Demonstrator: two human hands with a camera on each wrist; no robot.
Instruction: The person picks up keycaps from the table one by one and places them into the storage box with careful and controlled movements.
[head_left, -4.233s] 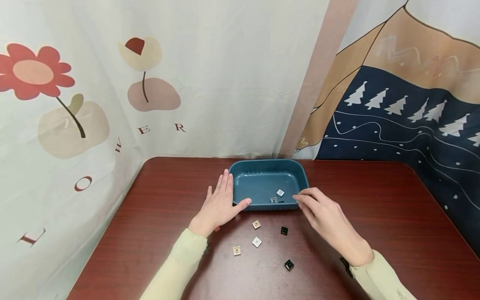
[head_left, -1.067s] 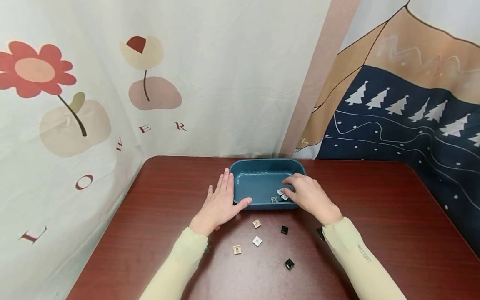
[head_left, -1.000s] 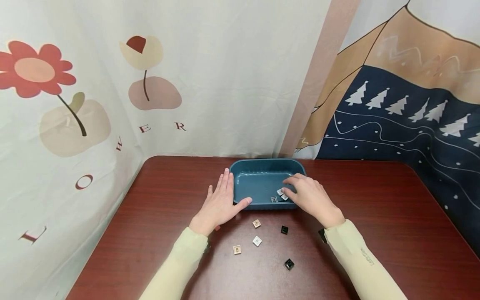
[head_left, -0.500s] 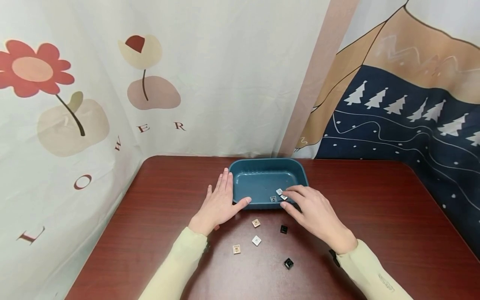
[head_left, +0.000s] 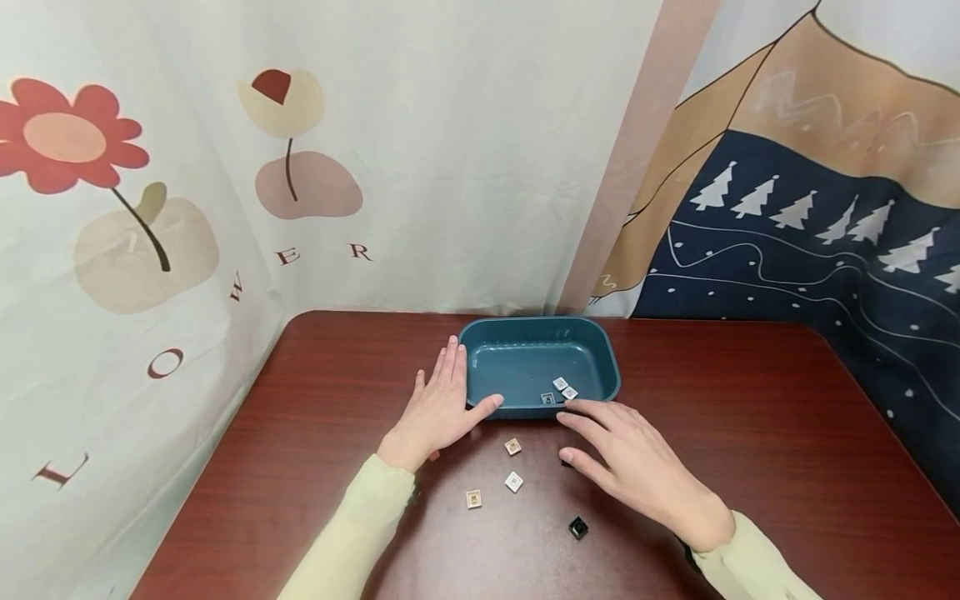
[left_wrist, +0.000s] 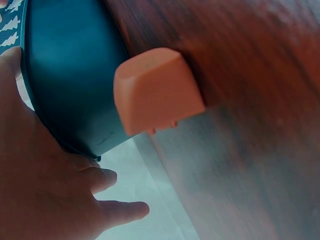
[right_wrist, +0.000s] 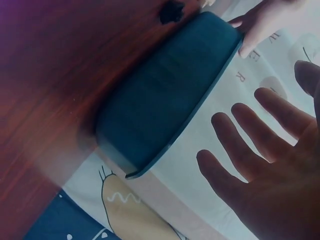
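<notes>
My left hand [head_left: 438,412] lies with straight fingers against the left end of a blue tray [head_left: 540,412], thumb over its front rim. My right hand [head_left: 641,458] hovers with spread fingers near the tray's front right, holding nothing. Inside the tray, two white keycaps, one a white keycap [head_left: 560,384], sit side by side near a dark-centred keycap [head_left: 547,399]. A black keycap [head_left: 566,463] is mostly hidden beneath the right hand's thumb. Close by the left wrist stands an orange keycap [left_wrist: 159,92].
In front of the tray lie a beige keycap [head_left: 512,447], a white keycap [head_left: 513,482], another beige keycap [head_left: 473,499] and a black keycap [head_left: 577,527] on the brown table [head_left: 787,433]. A printed curtain [head_left: 465,167] hangs behind the table's back edge.
A second white keycap now lies in the tray beside the first. My right hand has withdrawn from the tray toward the front, over the nearer black keycap. The left hand stays put.
</notes>
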